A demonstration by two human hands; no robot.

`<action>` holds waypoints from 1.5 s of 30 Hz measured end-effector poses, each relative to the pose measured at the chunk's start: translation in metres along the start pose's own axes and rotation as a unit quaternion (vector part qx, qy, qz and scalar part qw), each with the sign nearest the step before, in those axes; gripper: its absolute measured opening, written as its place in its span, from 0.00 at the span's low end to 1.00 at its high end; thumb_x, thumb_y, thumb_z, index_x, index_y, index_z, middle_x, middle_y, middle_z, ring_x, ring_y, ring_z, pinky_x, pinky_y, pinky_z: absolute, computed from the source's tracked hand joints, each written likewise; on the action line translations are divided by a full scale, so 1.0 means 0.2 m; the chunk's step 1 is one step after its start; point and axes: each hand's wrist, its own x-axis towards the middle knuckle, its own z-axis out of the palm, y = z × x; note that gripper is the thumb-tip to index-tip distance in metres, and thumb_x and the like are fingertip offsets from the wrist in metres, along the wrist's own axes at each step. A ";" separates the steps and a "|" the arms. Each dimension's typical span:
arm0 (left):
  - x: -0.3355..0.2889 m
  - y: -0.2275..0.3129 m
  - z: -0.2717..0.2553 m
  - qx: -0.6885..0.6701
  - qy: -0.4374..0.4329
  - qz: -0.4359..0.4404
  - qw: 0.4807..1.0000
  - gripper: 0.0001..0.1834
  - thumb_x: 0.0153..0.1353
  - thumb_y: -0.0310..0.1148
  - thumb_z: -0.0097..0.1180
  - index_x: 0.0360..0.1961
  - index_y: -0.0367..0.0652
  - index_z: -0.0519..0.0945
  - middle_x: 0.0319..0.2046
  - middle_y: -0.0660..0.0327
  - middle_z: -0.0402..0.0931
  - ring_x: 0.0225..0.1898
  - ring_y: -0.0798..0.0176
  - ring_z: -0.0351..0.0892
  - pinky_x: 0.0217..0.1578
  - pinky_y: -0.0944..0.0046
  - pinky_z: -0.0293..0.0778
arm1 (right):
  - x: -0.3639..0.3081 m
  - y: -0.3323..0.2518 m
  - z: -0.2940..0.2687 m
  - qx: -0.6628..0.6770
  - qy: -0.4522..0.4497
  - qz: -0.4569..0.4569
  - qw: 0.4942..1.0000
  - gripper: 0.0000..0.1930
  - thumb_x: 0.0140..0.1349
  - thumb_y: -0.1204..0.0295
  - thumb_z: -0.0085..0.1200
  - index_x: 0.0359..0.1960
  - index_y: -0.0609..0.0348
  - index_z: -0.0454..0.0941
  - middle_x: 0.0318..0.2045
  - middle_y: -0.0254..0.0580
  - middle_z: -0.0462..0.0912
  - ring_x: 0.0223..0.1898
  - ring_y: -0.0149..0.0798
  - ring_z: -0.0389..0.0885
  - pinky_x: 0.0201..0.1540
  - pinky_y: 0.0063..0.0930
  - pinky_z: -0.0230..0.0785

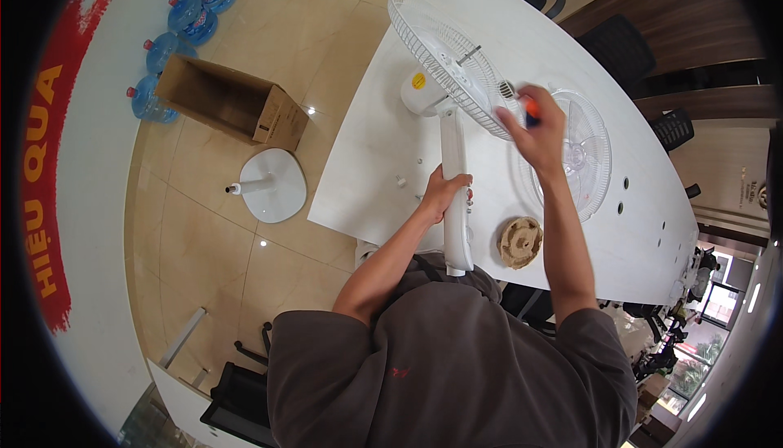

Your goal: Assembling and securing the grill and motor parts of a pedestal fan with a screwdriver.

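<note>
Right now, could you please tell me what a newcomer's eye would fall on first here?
Probably the white fan in the middle, its post gripped in the left hand. After that, the bold red banner at far left and the open cardboard box on the floor.

The long plastic fan post (pixel 454 150) and round ribbed guard (pixel 458 73) are white; the small handheld object (pixel 532 110), orange and blue.

Banner (pixel 57 179), left wall (pixel 114 89): red, large yellow capitals, sideways. Bottles (pixel 192 15): printed labels, too small to read. Box (pixel 280 117): dark print, illegible. Fan (pixel 454 146): round yellow sticker (pixel 418 81), print illegible. Right wall (pixel 726 154): small lettering (pixel 745 191), illegible.
</note>
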 end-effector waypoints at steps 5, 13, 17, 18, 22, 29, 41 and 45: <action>0.01 0.02 0.01 0.005 -0.002 -0.014 1.000 0.17 0.60 0.31 0.62 0.46 0.36 0.72 0.33 0.56 0.78 0.26 0.62 0.80 0.26 0.57 0.83 | 0.29 -0.11 0.26 -0.085 -0.270 0.032 0.958 0.26 0.49 0.58 0.75 0.46 0.59 0.83 0.32 0.50 0.86 0.34 0.51 0.87 0.40 0.38 0.78; 0.05 0.04 -0.09 -0.017 -0.060 -0.040 0.997 0.22 0.64 0.38 0.64 0.50 0.35 0.72 0.39 0.53 0.80 0.35 0.56 0.85 0.33 0.54 0.85 | 0.26 0.01 0.30 0.068 -0.285 0.013 0.956 0.13 0.55 0.70 0.68 0.36 0.67 0.81 0.25 0.50 0.83 0.24 0.43 0.77 0.34 0.34 0.71; 0.19 0.05 -0.18 -0.094 -0.127 -0.071 0.985 0.30 0.64 0.47 0.65 0.55 0.34 0.71 0.46 0.50 0.79 0.44 0.52 0.85 0.39 0.51 0.86 | 0.28 0.02 0.27 0.105 -0.251 0.054 0.961 0.13 0.55 0.71 0.69 0.34 0.68 0.80 0.23 0.42 0.80 0.25 0.32 0.71 0.34 0.29 0.69; 0.24 0.06 -0.19 -0.095 -0.128 -0.071 0.985 0.30 0.64 0.47 0.65 0.55 0.34 0.71 0.46 0.50 0.79 0.44 0.52 0.85 0.39 0.51 0.86 | 0.29 0.02 0.25 0.109 -0.237 0.063 0.963 0.13 0.55 0.71 0.70 0.32 0.68 0.79 0.22 0.39 0.79 0.25 0.29 0.70 0.33 0.27 0.68; 0.41 0.22 -0.16 -0.144 -0.174 -0.028 0.974 0.35 0.62 0.49 0.67 0.60 0.35 0.69 0.47 0.50 0.78 0.40 0.54 0.84 0.37 0.53 0.85 | 0.33 0.03 0.15 0.137 -0.204 0.077 0.966 0.12 0.55 0.70 0.71 0.29 0.64 0.79 0.21 0.32 0.76 0.27 0.25 0.69 0.33 0.22 0.63; 0.27 0.37 -0.06 -0.029 -0.075 0.043 0.996 0.27 0.56 0.33 0.69 0.54 0.36 0.72 0.36 0.55 0.77 0.29 0.60 0.81 0.28 0.57 0.82 | 0.31 0.02 -0.01 0.150 -0.137 0.096 0.974 0.15 0.54 0.65 0.73 0.28 0.63 0.79 0.22 0.31 0.75 0.27 0.25 0.69 0.33 0.23 0.64; 0.08 0.32 -0.04 0.059 0.053 0.132 0.988 0.33 0.48 0.30 0.73 0.54 0.35 0.71 0.38 0.57 0.77 0.35 0.62 0.80 0.36 0.59 0.80 | -0.02 0.01 -0.29 0.044 0.006 0.074 0.996 0.16 0.57 0.72 0.70 0.41 0.59 0.74 0.30 0.33 0.76 0.28 0.28 0.70 0.33 0.24 0.66; 0.04 0.35 0.00 0.116 0.082 0.135 0.981 0.35 0.48 0.31 0.73 0.56 0.35 0.69 0.41 0.55 0.77 0.37 0.61 0.81 0.38 0.59 0.81 | -0.10 -0.17 -0.55 0.240 0.071 0.055 0.967 0.24 0.61 0.80 0.57 0.57 0.56 0.63 0.47 0.46 0.71 0.46 0.38 0.73 0.53 0.35 0.69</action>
